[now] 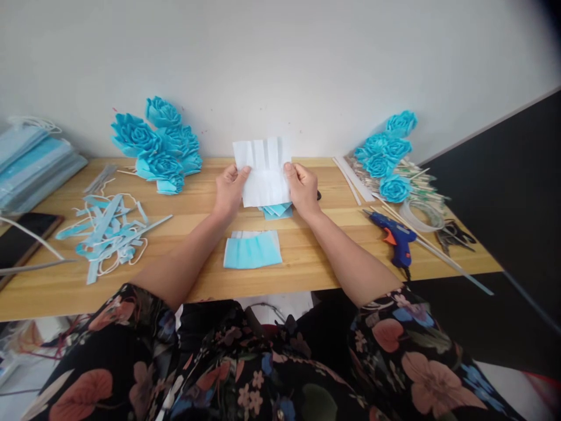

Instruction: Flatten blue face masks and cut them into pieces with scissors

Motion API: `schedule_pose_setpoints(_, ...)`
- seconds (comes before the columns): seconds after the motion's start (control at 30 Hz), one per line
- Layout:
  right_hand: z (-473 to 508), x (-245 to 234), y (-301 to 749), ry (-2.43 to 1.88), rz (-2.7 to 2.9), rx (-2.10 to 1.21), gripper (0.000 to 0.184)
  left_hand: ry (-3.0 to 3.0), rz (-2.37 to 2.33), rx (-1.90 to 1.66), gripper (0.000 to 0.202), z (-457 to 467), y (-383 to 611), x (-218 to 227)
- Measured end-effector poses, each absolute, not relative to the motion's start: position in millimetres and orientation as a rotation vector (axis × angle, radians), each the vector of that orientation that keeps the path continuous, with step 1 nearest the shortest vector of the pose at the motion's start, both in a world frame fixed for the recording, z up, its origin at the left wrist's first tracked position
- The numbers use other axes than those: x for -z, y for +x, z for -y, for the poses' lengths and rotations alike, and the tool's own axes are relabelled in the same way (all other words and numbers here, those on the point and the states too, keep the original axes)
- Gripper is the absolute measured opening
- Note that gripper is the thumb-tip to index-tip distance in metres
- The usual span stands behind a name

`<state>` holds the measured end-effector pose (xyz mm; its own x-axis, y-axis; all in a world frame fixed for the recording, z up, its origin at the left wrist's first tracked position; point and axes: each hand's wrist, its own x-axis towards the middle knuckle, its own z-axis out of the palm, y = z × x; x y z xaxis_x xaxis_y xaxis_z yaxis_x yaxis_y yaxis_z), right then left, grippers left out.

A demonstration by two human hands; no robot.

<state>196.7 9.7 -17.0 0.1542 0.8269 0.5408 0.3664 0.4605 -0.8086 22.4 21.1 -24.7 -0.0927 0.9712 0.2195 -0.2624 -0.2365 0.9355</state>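
Note:
Between my two hands a creased white sheet [263,175] is held up, with fold lines running across it; it looks like an opened-out face mask body. My left hand [231,190] pinches its left edge, thumb on the near side. On the opposite edge, my right hand [303,187] grips in the same way. Behind and below the sheet, several blue pieces [277,210] lie stacked on the table, partly covered. Closer to me rests a separate folded blue and white mask piece [253,250].
Blue fabric roses [160,146] stand at the back left, more roses [385,152] at the right. Cut strips and ear loops [111,231] are heaped left, near packed masks [37,164] and a phone [30,237]. A blue glue gun [397,234], sticks and pliers [453,234] lie right.

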Motion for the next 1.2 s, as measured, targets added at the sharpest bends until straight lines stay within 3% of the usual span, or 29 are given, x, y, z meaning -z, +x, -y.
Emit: schedule_pose_setpoints(1.2,-11.6,17.7,199.5,-1.133,1.48,-0.399,0.046,1.122,-0.969,-1.539,0.034,-26.8,22.5,24.8)
